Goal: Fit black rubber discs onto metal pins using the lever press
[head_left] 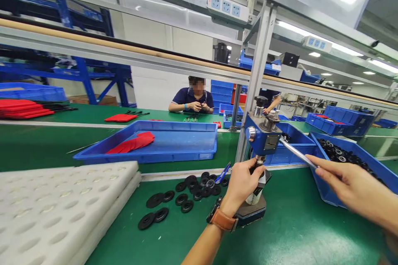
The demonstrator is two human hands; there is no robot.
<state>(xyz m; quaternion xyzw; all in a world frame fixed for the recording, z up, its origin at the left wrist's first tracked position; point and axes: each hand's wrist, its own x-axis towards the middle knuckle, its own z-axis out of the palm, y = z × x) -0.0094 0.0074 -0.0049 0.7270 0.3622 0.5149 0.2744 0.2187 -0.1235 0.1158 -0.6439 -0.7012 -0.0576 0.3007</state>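
Observation:
A small blue hand press [264, 143] stands on the green bench in front of me. Its metal lever [297, 152] sticks out to the right, and my right hand [348, 178] is closed around the end of it. Under the press head, my left hand [244, 180] pinches at the foot of the ram; whatever is between its fingertips is mostly hidden. To the left of the press base [253, 211] lie several round black plastic discs [187, 205], some overlapping. Blue tweezers [223, 174] rest among the discs closest to the press.
White foam trays [71, 211] with round holes are stacked at left. A blue tray [177, 157] holds red pieces [132, 143]. Blue bins [320, 174] with black parts stand right of the press. A metal post [256, 70] rises behind it. Across the bench sits a co-worker [192, 97].

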